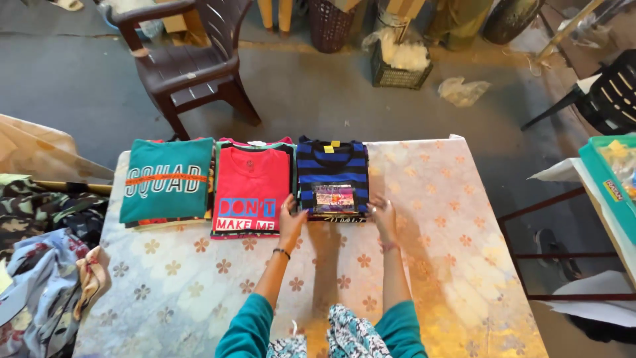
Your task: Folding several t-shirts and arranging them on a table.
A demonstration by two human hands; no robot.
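A folded blue-and-black striped shirt (332, 178) with a printed patch lies on a floral-covered table (437, 225). My left hand (290, 220) presses flat against its lower left edge. My right hand (383, 217) rests at its lower right corner, fingers spread on the cloth. Left of it sits a folded red shirt (252, 191) on a small stack, and further left a folded teal shirt (167, 179) on another stack. Both my sleeves are teal.
A heap of unfolded clothes (46, 265) lies at the table's left end. A brown plastic chair (189, 59) stands behind the table, a crate (399, 69) beyond it. A black chair (606, 93) and a teal tray (609, 185) are at the right.
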